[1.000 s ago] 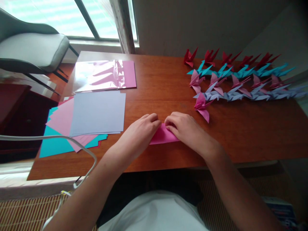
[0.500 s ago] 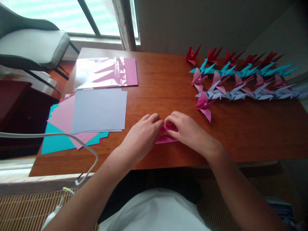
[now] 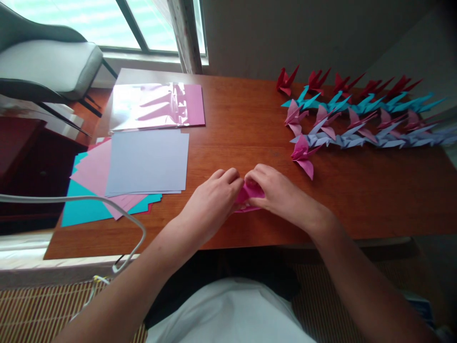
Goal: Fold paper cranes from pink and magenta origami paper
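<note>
Between my two hands, close to the table's front edge, is a piece of bright pink origami paper [image 3: 251, 192], partly folded. My left hand [image 3: 219, 193] grips its left side with curled fingers, the knuckles covering part of it. On the other side, my right hand [image 3: 273, 186] pinches the paper between thumb and fingers. The paper's outer ends are hidden under both hands. A finished bright pink paper crane [image 3: 303, 156] stands just beyond my right hand.
Rows of folded cranes, red [image 3: 285, 82], turquoise [image 3: 305, 100], light pink [image 3: 293, 118] and pale lavender [image 3: 316, 139], line the table's right side. At left lie lavender sheets [image 3: 148, 164], turquoise sheets [image 3: 84, 209] and a plastic-wrapped paper pack [image 3: 194, 105]. A white cable [image 3: 71, 199] crosses the left corner.
My thumbs have shifted slightly lower on the pink paper, and more of its surface shows between my hands. Both hands keep their grip in nearly the same place.
</note>
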`<state>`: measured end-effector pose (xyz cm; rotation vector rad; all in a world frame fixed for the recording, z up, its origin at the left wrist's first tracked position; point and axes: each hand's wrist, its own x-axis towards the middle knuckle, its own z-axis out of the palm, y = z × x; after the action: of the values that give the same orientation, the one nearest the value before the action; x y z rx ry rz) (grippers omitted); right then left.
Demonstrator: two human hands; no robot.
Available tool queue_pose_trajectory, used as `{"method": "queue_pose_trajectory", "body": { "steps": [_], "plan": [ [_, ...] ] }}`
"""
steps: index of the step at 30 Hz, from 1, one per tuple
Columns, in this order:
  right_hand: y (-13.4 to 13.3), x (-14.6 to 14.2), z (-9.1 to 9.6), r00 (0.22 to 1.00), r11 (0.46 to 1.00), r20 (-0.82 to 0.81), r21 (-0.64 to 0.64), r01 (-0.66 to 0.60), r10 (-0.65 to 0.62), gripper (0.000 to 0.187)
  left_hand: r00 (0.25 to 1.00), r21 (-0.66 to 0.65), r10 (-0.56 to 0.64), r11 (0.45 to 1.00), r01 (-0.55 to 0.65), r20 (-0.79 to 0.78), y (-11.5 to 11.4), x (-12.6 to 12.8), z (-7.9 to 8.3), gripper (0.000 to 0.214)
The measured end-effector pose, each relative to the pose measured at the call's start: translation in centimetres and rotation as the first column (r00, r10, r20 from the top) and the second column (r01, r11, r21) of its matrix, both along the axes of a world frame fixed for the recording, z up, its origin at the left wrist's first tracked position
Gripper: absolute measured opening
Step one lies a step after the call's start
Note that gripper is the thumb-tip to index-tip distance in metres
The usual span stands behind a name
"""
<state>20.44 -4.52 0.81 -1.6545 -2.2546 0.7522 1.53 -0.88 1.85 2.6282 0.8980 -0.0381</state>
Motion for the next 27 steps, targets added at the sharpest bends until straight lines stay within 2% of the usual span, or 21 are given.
{"method": "queue_pose_trajectory", "body": {
  "steps": [7, 14, 18, 27],
  "plan": [
    [0.6, 0.3, 0.0, 0.996, 0.998, 0.068, -0.030, -0.063, 0.064, 0.022, 0.998, 0.021, -0.006, 1.000, 0.008, -0.067, 0.2, 0.4, 0.3, 0.025],
    [1.9, 0.2, 0.5, 0.964, 0.985, 0.203, -0.055, -0.165, 0.173, 0.035, 0.992, 0.028, -0.039, 0.999, 0.042, -0.119, 0.4, 0.6, 0.6, 0.024],
    [2.5, 0.3, 0.9, 0.922, 0.970, 0.303, -0.101, -0.220, 0.241, 0.047, 0.988, 0.044, -0.070, 0.996, 0.077, -0.136, 0.5, 0.6, 0.6, 0.023],
    [2.6, 2.0, 3.4, 0.796, 0.923, 0.477, -0.275, -0.268, 0.373, 0.039, 0.985, 0.062, -0.067, 0.995, 0.078, -0.157, 0.5, 0.7, 0.4, 0.024]
  ]
}}
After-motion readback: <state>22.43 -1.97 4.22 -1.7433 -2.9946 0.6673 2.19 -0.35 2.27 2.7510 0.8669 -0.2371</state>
